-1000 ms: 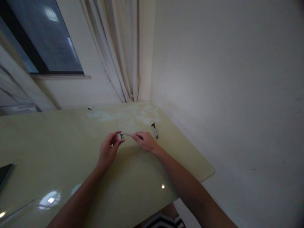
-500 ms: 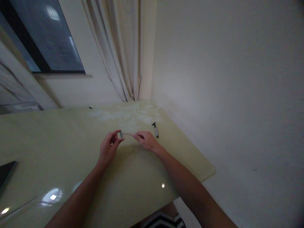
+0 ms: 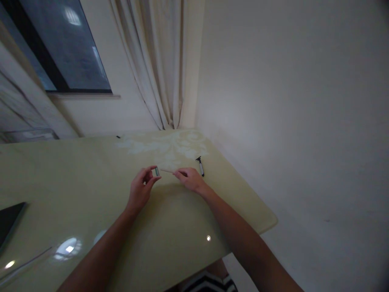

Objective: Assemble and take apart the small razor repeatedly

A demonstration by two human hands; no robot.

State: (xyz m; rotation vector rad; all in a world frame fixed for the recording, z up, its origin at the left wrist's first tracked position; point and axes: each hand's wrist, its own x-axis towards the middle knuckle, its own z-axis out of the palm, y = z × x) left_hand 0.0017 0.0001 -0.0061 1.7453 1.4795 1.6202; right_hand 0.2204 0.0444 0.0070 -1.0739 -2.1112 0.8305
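My left hand (image 3: 143, 184) pinches a small flat piece with a green strip (image 3: 157, 172) by its two ends, between thumb and fingers. It looks like a razor cartridge, but is too small to be sure. A thin pale stick (image 3: 166, 170) is pinched in my right hand (image 3: 189, 178) and points left at that piece. A small gap shows between the stick's tip and the piece. Just beyond my right hand, a razor (image 3: 200, 166) with a black head and a grey-and-black handle lies on the glossy table (image 3: 170, 227).
A small black object (image 3: 118, 137) lies at the table's far edge. At the left is a dark flat panel (image 3: 10, 221), with a thin rod or cable (image 3: 27, 263) nearer me. A wall (image 3: 288, 121) borders the right side; a curtain (image 3: 165, 73) hangs behind.
The stick's tip has drawn away to the right from the small piece, where it was touching or nearly touching. The view has shifted slightly. Both hands keep their pinches.
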